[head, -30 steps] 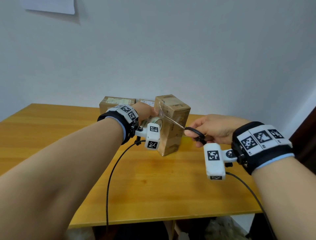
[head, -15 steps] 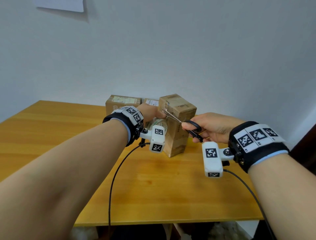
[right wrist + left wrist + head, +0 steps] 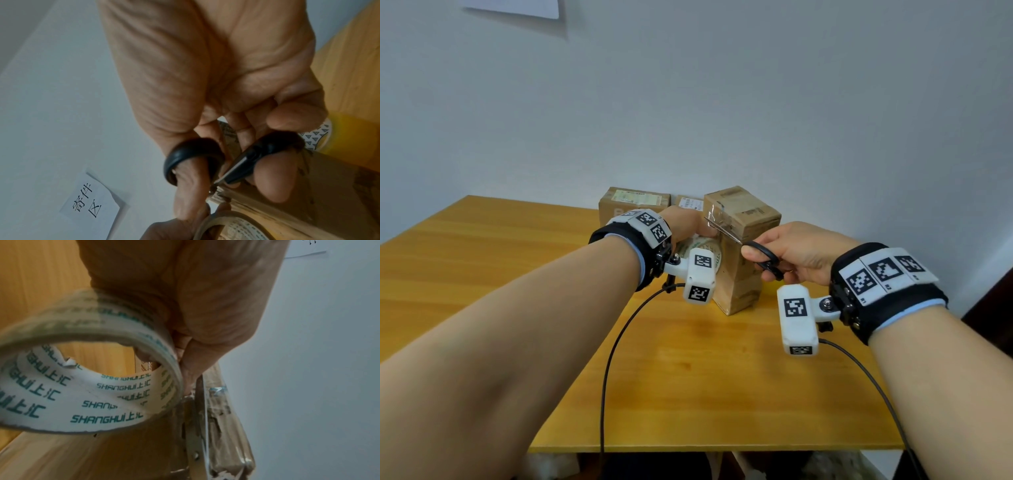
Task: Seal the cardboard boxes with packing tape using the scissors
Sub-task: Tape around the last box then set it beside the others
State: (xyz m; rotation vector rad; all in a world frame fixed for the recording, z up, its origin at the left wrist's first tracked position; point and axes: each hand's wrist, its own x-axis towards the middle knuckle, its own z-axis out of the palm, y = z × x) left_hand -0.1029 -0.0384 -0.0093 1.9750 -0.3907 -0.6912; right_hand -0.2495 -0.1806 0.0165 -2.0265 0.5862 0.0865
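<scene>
A tall cardboard box (image 3: 743,246) stands upright on the wooden table (image 3: 705,394). My left hand (image 3: 688,224) grips a roll of clear packing tape (image 3: 702,250) against the box's left side; the roll (image 3: 92,386) has green lettering inside its core. A strip of tape (image 3: 717,210) runs from the roll onto the box's upper left edge. My right hand (image 3: 794,253) holds black-handled scissors (image 3: 763,257), thumb and fingers through the loops (image 3: 193,159). The blades (image 3: 722,229) lie across the tape strip beside the box; in the left wrist view the blades (image 3: 198,410) run along the box edge.
Two lower cardboard boxes (image 3: 633,202) sit behind the tall one by the wall. A paper sign (image 3: 90,199) hangs on the wall. Cables (image 3: 613,359) trail from both wrist cameras over the table's front edge. Bare tabletop lies left and in front.
My right hand has carried the scissors left and up, so the blades now reach across the tape strip at the box's edge. The left hand keeps the roll in place.
</scene>
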